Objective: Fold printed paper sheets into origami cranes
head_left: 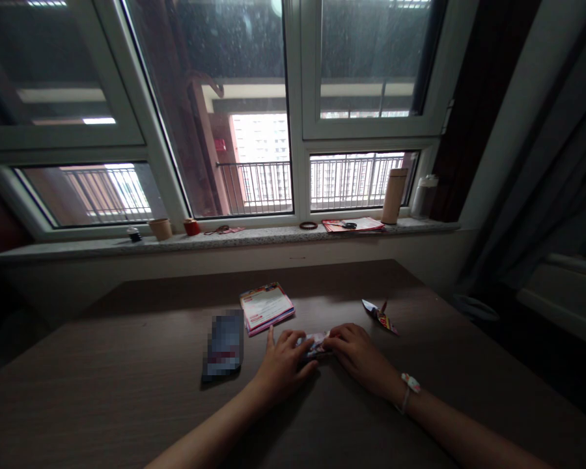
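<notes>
A small piece of folded, printed paper point(317, 344) lies on the table between my two hands. My left hand point(284, 365) rests at its left side, fingertips pressed on it and thumb along the near edge; one outer finger sticks out toward the card stack. At the right end, my right hand point(359, 355) has its fingers closed on the paper, with a bracelet point(410, 384) on that wrist. Part of the paper is hidden under my fingers. Beyond my left hand sits a stack of printed paper sheets point(266, 306).
Left of the sheets lies a dark, blurred-out flat object point(224, 345). A folded paper shape point(381, 317) stands on the brown table point(127, 365) at right. The windowsill point(268, 240) carries a paper cup point(161, 228), a red spool point(191, 227), scissors point(350, 225) on papers, and a tan flask point(394, 195).
</notes>
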`<move>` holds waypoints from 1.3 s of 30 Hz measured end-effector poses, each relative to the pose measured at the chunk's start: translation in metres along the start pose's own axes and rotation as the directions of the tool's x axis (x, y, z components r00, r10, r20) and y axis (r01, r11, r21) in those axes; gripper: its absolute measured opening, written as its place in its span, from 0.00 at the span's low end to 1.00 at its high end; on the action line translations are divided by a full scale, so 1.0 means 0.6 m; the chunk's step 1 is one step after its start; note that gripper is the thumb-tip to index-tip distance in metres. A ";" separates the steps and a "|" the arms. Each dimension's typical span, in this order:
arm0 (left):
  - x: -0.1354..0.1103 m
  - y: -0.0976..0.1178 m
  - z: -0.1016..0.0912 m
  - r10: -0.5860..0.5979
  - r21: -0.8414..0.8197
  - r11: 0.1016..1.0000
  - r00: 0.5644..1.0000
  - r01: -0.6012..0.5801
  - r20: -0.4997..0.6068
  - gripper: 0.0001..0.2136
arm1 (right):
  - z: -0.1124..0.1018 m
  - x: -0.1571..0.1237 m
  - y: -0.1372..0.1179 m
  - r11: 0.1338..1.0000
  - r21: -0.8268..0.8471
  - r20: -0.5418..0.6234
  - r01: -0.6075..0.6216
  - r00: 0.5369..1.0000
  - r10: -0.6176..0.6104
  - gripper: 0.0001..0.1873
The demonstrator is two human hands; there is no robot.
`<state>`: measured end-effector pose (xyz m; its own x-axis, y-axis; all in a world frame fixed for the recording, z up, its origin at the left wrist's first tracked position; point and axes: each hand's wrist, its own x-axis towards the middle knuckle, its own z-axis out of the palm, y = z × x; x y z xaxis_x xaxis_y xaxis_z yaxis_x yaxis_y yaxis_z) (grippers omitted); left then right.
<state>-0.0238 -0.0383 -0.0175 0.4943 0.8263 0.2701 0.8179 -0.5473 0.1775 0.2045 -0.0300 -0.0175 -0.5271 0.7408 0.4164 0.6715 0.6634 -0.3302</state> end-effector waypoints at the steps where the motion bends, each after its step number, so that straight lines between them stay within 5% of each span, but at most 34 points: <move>1: 0.000 0.000 0.000 -0.002 -0.002 1.000 1.000 0.002 -0.001 0.19 | 0.000 0.000 0.000 1.000 -0.007 0.008 0.008 1.000 -0.008 0.13; 12: -0.004 0.003 -0.012 0.111 -0.122 0.987 0.992 -0.103 0.055 0.19 | -0.004 0.002 -0.003 0.970 -0.133 -0.100 -0.203 0.977 0.190 0.11; 20: -0.004 0.008 -0.023 0.236 -0.237 0.950 0.964 -0.202 0.122 0.14 | 0.000 -0.001 0.017 0.978 -0.053 0.016 -0.200 0.980 0.201 0.14; 27: -0.002 -0.004 0.004 0.100 -0.129 0.987 0.995 -0.095 0.029 0.17 | 0.004 0.000 0.034 0.986 -0.005 0.051 -0.166 0.985 0.166 0.14; 39: -0.001 -0.005 0.009 0.054 -0.035 0.998 0.998 -0.054 0.007 0.15 | 0.012 -0.002 0.039 0.998 0.027 0.008 -0.065 0.998 0.065 0.15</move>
<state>-0.0248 -0.0366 -0.0231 0.5402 0.7961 0.2728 0.7791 -0.5956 0.1954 0.2172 -0.0147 -0.0318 -0.4864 0.7832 0.3874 0.6902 0.6163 -0.3793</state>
